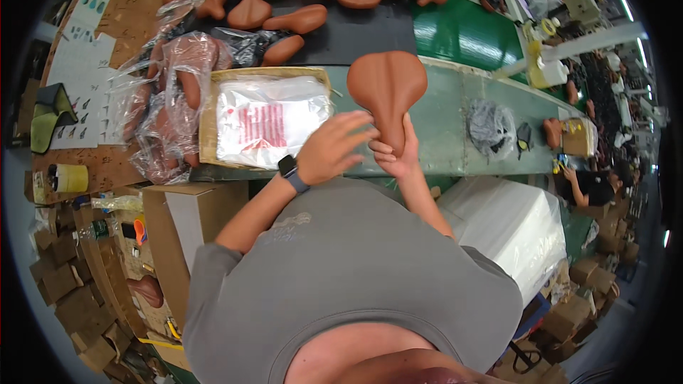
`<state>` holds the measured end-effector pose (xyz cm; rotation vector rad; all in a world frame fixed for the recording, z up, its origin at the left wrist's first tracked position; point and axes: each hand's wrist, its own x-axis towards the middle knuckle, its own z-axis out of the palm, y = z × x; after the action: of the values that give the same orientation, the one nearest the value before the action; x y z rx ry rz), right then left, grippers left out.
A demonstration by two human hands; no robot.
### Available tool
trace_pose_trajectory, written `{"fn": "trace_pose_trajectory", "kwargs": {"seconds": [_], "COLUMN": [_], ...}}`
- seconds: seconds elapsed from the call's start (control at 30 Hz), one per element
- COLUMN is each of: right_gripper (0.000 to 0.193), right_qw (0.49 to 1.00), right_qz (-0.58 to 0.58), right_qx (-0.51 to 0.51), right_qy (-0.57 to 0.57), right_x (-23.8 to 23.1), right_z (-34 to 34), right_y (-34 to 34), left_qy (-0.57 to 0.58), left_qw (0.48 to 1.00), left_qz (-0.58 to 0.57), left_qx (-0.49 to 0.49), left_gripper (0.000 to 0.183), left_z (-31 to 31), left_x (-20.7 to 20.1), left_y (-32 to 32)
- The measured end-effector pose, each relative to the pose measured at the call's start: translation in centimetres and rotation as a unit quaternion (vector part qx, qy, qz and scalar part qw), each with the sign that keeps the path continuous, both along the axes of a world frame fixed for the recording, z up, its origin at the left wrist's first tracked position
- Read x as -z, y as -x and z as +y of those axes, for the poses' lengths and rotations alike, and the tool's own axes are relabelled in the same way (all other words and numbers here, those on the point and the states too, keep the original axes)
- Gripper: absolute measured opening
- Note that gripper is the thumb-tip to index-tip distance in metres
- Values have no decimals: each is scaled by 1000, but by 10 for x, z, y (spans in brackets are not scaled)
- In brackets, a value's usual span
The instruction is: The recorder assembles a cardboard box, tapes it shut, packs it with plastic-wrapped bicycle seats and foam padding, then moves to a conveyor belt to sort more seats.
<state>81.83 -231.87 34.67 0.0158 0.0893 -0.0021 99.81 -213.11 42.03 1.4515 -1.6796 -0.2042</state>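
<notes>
The right hand (397, 161) is closed around the narrow nose of a brown saddle (388, 89), held over the green surface (445, 117), apparently to leave the broad top unobstructed. The left hand (336, 142), fingers loosely spread, appears empty beside the nose; contact cannot be confirmed. Plastic bags (274, 117) lie in an open carton (208, 128) near the left hand, presumably for easy reach.

The saddle (388, 85) is reddish-brown, the workbench (441, 121) green, the shirt (384, 263) grey, the bags (302, 103) white, red-printed.
</notes>
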Motion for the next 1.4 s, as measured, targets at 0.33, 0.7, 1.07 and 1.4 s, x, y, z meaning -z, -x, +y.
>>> {"fn": "trace_pose_trajectory", "kwargs": {"seconds": [0.33,0.7,1.07,1.4], "right_gripper": [94,51,43,56], "right_qw": [995,564,805,919], "right_qz": [65,434,367,169], "right_qx": [10,205,48,-184], "right_qy": [76,672,464,305], "right_x": [-46,-45,41,88], "right_z": [43,3,28,82], "right_y": [95,163,77,-120], "left_qy": [-41,-359,-271,-183], "left_qw": [990,834,840,832], "left_qz": [-136,97,211,463], "left_qx": [7,-409,-421,-245], "left_gripper": [46,30,28,24], "left_z": [-171,-15,48,109], "left_x": [-25,330,337,233], "left_y": [17,-66,-54,-64]}}
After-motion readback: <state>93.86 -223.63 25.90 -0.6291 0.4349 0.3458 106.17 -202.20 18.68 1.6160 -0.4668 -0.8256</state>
